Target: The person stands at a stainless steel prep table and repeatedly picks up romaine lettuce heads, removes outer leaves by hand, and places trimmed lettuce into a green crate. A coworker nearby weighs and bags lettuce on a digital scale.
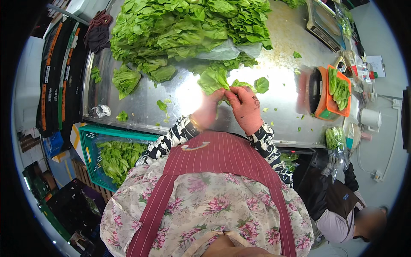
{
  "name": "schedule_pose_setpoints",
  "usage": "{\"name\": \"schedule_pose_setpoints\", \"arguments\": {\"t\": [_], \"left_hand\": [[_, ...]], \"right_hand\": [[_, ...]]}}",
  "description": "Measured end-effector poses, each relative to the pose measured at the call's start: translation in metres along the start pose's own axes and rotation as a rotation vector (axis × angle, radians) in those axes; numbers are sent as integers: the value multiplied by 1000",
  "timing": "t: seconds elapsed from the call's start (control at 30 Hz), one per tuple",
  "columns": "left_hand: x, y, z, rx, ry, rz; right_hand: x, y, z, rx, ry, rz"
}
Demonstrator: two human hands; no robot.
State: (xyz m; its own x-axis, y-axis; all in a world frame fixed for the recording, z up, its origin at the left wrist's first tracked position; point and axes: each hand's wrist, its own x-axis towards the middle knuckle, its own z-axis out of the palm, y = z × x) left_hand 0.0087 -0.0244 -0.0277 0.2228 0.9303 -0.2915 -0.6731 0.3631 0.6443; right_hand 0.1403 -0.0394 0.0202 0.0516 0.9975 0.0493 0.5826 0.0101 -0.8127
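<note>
Both hands meet over the near half of a steel table [144,106], holding a piece of leafy lettuce [212,80] between their fingertips. My left hand [208,110] is blurred, its fingers pinched at the lettuce's base. My right hand [245,109], in a pinkish glove with dark marks on its back, pinches the same base from the other side. Loose leaves [261,85] lie just beyond the right hand. A large heap of green lettuce [186,29] fills the table's far side, with clear plastic film [221,51] at its near edge. A single small head [126,80] lies to the left.
A green crate [85,154] of leaves [120,160] stands below the table's left edge. At right, an orange basket [346,112] with greens rests on a scale [318,93]; another scale [326,24] is farther back. A co-worker [340,202] at lower right holds bagged greens [334,138].
</note>
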Motion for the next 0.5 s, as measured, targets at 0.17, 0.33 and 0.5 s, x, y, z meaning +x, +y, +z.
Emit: {"name": "schedule_pose_setpoints", "arguments": {"t": [0.17,0.33,0.5], "left_hand": [[1,-6,-3,194,30,29],[4,-10,2,-17,53,-31],[2,-13,10,-11,163,-45]], "right_hand": [[-3,14,11,-210,54,-50],[-1,11,23,-294,234,-196],[2,12,27,-277,318,-298]]}}
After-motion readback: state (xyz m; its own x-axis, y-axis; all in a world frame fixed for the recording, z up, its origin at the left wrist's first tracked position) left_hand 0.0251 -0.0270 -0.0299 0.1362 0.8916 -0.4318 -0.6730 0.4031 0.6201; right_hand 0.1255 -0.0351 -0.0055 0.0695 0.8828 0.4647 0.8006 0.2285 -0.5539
